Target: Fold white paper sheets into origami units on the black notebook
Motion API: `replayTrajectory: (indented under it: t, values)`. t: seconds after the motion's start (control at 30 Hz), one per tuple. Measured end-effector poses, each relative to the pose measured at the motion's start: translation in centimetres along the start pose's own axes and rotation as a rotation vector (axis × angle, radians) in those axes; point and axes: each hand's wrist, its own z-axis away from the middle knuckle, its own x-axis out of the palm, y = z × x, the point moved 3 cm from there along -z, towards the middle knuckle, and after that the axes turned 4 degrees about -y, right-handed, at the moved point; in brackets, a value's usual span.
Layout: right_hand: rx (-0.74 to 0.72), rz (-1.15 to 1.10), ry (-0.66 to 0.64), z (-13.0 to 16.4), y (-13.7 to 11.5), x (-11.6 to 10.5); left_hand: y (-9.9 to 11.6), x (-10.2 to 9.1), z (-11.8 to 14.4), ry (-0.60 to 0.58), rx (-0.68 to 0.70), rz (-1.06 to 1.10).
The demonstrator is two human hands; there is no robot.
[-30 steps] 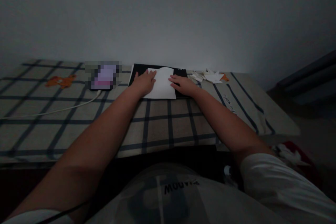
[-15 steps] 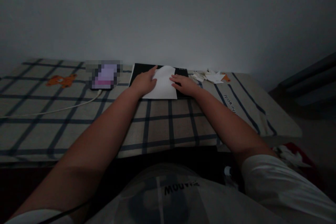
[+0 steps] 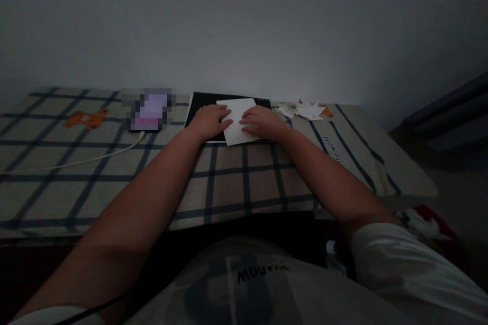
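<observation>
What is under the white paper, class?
A black flat object shows beyond the edges of the white paper. The part directly beneath cannot be seen; the left hand and right hand cover more.

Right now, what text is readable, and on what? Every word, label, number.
"the world": on the tablecloth, rotated, beside the right forearm, which may hide more.
Shirt: dark lettering, upside down, too blurred to read surely.
Phone: screen pixelated, unreadable.
Black pad: small pale marks by its top right corner, too small to tell.
White sheet: no text I can make out.
</observation>
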Motion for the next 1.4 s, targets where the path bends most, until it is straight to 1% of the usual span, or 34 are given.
replayTrajectory:
  t: [0.1, 0.17, 0.23, 0.3, 0.37, 0.43, 0.5, 0.63, 0.73, 0.83, 0.9, 0.97, 1.03, 1.1, 1.2, 1.27, 1.33, 1.4]
  values:
    - [-0.146, -0.024, -0.047, -0.1, -2.6, 0.0, 0.1, -0.2, 0.2, 0.006, -0.029, -0.016]
    - [-0.202, -0.022, -0.067, -0.1, -4.0, 0.2, 0.2, -0.3, 0.3, 0.011, -0.040, -0.023]
    - [-0.208, -0.014, -0.060, -0.1, -4.7, 0.5, 0.3, -0.4, 0.4, 0.020, -0.042, -0.029]
    - [-0.183, -0.010, -0.034, -0.1, -4.9, 0.7, 0.4, -0.5, 0.5, 0.030, -0.041, -0.030]
    - [-0.154, -0.033, -0.005, -0.2, -4.6, 0.9, 0.4, -0.5, 0.5, 0.035, -0.034, -0.026]
    - [-0.127, -0.108, 0.020, -0.4, -4.1, 1.0, 0.4, -0.5, 0.4, 0.060, -0.032, -0.013]
    - [-0.086, -0.228, 0.050, -0.6, -3.3, 1.0, 0.4, -0.7, 0.5, 0.124, -0.040, 0.026]
    - [0.049, -0.500, 0.132, -1.0, -1.7, 1.0, 0.3, -2.2, 1.1, 0.348, -0.096, 0.116]
    - [0.148, -0.707, 0.175, -0.9, -0.9, 0.9, 0.4, -3.5, 1.9, 0.489, -0.138, 0.130]
    - [0.210, -0.882, 0.252, -0.9, -0.5, 1.0, 0.6, -4.0, 2.3, 0.557, -0.139, 0.138]
    - [0.261, -0.984, 0.323, -1.1, 0.0, 1.3, 0.6, -3.8, 2.4, 0.550, -0.116, 0.146]
    - [0.346, -1.050, 0.409, -1.4, 1.0, 1.8, 0.7, -3.5, 2.3, 0.522, -0.083, 0.157]
    - [0.420, -1.044, 0.526, -1.7, 2.5, 2.4, 0.7, -3.2, 2.2, 0.487, -0.048, 0.152]
    - [0.463, -0.986, 0.602, -1.9, 4.2, 3.1, 0.9, -3.4, 2.4, 0.471, -0.034, 0.121]
    - [0.463, -0.901, 0.649, -2.1, 6.5, 3.9, 1.3, -4.0, 2.7, 0.483, -0.058, 0.077]
    - [0.436, -0.911, 0.640, -2.1, 7.5, 4.2, 1.7, -4.1, 2.6, 0.449, -0.044, 0.071]
    - [0.411, -0.954, 0.642, -2.2, 7.9, 4.3, 2.2, -3.6, 2.3, 0.361, -0.002, 0.073]
    - [0.406, -1.021, 0.653, -2.2, 8.0, 4.0, 2.6, -2.6, 1.9, 0.249, 0.022, 0.070]
